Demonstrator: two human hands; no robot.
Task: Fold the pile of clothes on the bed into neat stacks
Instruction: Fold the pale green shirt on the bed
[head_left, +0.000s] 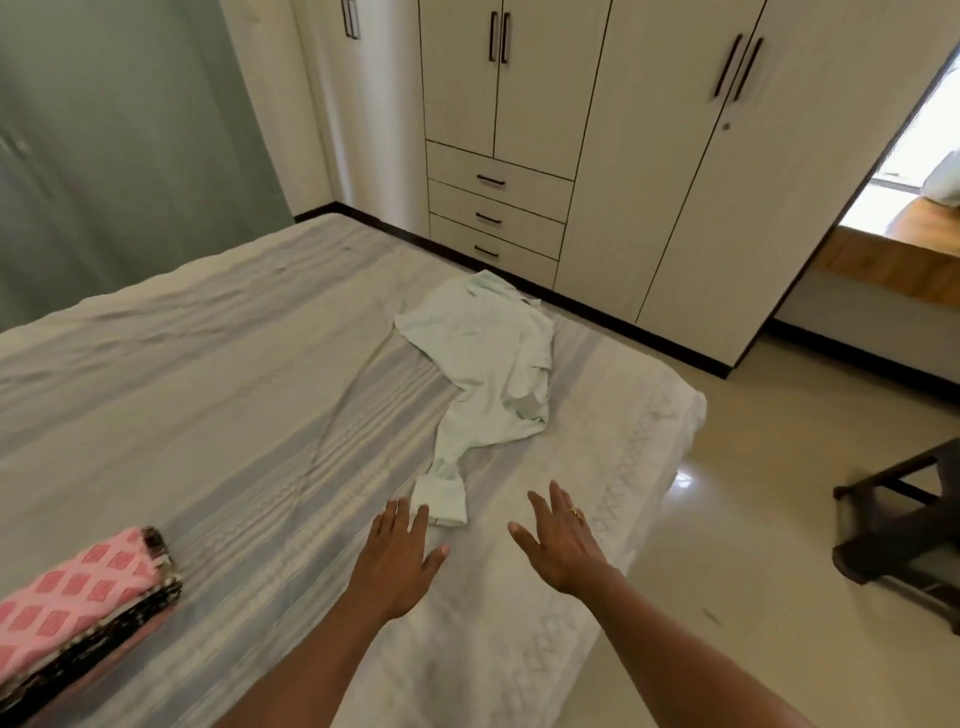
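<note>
We reach both hands over the bed (208, 364), fingers straight and spread. Our left hand (400, 556) has its fingertips just beside the cuff (441, 501) of a pale green shirt (488, 358), which sprawls crumpled toward the bed's far edge. Our right hand (558, 545), wearing a ring (575, 513), hovers apart on the cuff's right. A folded stack (78, 597), pink-patterned on top, sits at near left. A white wardrobe (623, 156) stands behind.

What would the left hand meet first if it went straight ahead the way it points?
Probably the cuff of the pale shirt, lying on the bed just ahead of the left hand; whether they touch is unclear.
</note>
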